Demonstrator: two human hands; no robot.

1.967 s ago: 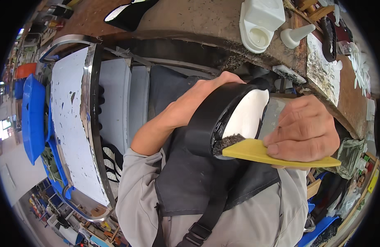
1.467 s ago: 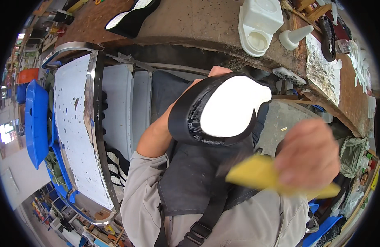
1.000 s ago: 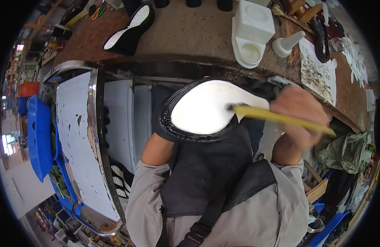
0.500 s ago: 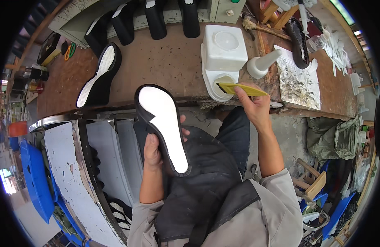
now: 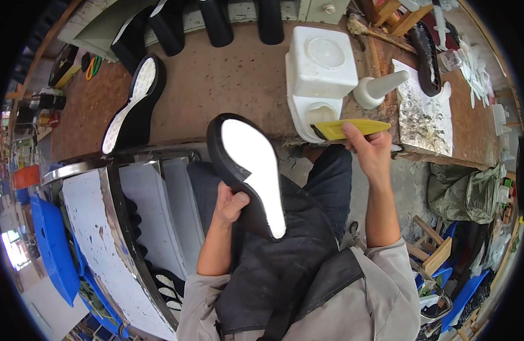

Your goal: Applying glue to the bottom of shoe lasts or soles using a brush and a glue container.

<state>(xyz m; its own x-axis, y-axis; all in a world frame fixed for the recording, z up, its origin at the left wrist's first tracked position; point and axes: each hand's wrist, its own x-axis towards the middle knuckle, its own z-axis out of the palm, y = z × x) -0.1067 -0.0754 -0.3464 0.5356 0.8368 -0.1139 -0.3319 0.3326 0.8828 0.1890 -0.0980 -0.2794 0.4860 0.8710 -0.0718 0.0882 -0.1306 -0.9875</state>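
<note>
My left hand (image 5: 231, 203) is closed round the side of a black wedge shoe sole (image 5: 252, 162), whose white inner face is turned up over my lap. In my right hand (image 5: 369, 146) a flat yellow brush (image 5: 353, 129) is pinched, its dark bristle end at the opening of a white plastic glue pot (image 5: 323, 71). The pot stands at the bench's near edge and has a square tank above a round cup. What the cup holds is hard to make out.
Another wedge sole (image 5: 138, 105) lies on the brown workbench (image 5: 216, 91) at the left, and several more stand along the back. Right of the pot are a white cone-necked bottle (image 5: 381, 88) and a stained sheet (image 5: 424, 116). A metal-edged rack (image 5: 111, 227) stands at my left.
The sole in my left hand has shifted right and tilted, showing more of its black side. My right hand still holds the brush at the cup, with its flat side turned more toward me.
</note>
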